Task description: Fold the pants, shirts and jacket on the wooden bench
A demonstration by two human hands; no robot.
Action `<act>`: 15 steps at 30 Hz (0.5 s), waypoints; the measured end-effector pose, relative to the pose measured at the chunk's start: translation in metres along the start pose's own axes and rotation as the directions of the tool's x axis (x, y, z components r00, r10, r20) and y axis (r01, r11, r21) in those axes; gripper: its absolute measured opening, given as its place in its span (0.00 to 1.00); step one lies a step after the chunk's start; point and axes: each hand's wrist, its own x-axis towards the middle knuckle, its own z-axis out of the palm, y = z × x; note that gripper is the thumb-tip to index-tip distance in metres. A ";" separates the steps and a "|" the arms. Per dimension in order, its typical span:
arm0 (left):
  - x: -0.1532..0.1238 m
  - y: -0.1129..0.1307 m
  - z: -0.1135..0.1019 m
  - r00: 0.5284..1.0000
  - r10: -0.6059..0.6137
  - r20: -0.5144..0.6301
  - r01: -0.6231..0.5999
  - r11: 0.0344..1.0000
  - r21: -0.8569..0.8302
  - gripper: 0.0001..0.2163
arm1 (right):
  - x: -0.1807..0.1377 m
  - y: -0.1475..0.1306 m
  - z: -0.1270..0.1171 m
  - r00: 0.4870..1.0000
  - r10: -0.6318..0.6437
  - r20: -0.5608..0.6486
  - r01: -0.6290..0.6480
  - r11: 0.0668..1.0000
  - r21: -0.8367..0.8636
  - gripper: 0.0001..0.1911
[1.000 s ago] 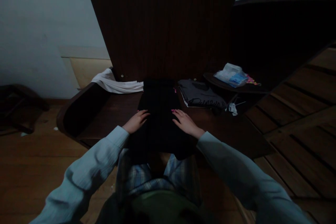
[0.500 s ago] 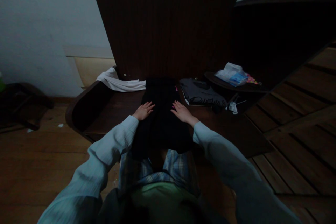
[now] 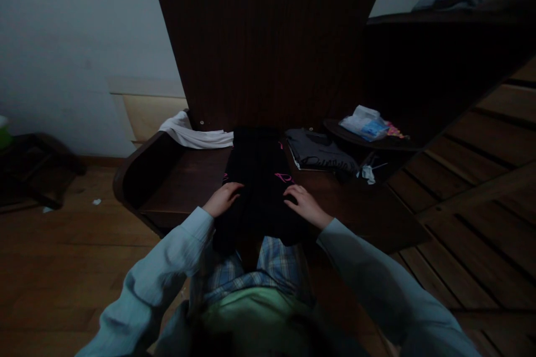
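Note:
A black garment [image 3: 257,178] with small pink markings lies spread lengthwise over the dark wooden bench [image 3: 180,175], its near end hanging toward my knees. On its left edge rests my left hand [image 3: 225,198], fingers loosely bent and touching the cloth. My right hand [image 3: 307,204] is at the opposite edge, just below a pink mark, with its fingers apart and slightly curled. Neither hand visibly pinches the fabric. The cloth is so dark that its folds hardly show.
Left of the garment, a white cloth [image 3: 196,138] drapes over the bench's arm. A folded grey shirt [image 3: 318,150] lies to the right, beside a small shelf bearing a plastic packet [image 3: 366,124]. Behind stands a tall dark panel [image 3: 268,44]. Slatted wood [image 3: 473,189] is at far right.
Both hands have slid toward me along the garment, and their flat fingers are now more bent. Pink markings that were covered by the hands now show.

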 end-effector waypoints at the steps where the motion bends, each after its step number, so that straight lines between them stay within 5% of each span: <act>1: -0.001 0.000 -0.001 1.000 -0.023 -0.020 0.022 0.999 -0.029 0.16 | -0.003 -0.003 -0.002 1.000 0.011 0.012 -0.010 1.000 -0.023 0.08; 15: 0.025 0.006 0.000 0.981 -0.147 0.129 0.109 0.957 0.268 0.19 | 0.009 -0.017 0.001 0.993 0.075 0.092 -0.047 0.960 -0.275 0.19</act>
